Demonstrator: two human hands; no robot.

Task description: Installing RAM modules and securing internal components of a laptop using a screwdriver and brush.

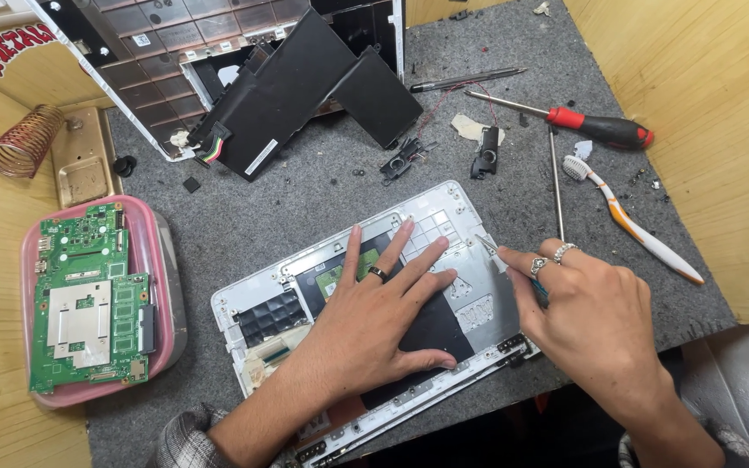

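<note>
An opened white laptop shell (431, 206) lies on the grey mat in front of me, its black and silver inner panels showing. My left hand (373, 312) rests flat on it with fingers spread, a dark ring on one finger. My right hand (587, 312), wearing silver rings, pinches a thin pointed metal tool (485, 245) whose tip touches the shell's right side near my left fingertips.
A green circuit board (88, 299) lies in a pink tray (145, 221) at left. Another opened laptop base with a black battery pack (305, 82) stands at the back. A red-handled screwdriver (595, 126), a toothbrush (635, 227), a pen (465, 80) and small black parts (485, 154) lie at right. Wooden walls enclose the mat.
</note>
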